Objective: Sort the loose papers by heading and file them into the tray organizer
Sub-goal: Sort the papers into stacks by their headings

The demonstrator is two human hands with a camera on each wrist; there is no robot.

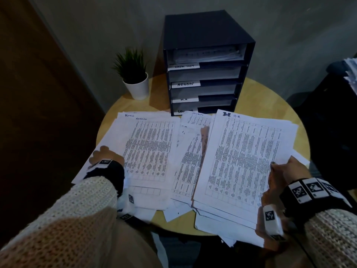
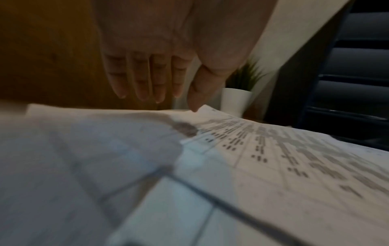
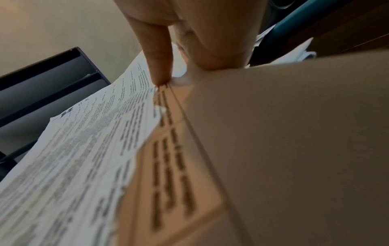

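Left hand flat on ADMIN stack, right hand pinching H.R sheets; organizer top tray holds papers.

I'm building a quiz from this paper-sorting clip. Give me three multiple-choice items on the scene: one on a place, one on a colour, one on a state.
1. Where does the potted plant stand?
A. left of the tray organizer
B. on top of it
C. right of it

2. What colour is the plant's pot?
A. black
B. white
C. red

3. What is the right hand doing?
A. hanging idle off the table
B. pinching the edge of the H.R sheet
C. reaching into a tray

Answers:
1 A: the head view shows the plant beside the organizer's left wall.
2 B: the pot is plainly white.
3 B: the right wrist view shows finger and thumb closed on the sheet's edge.
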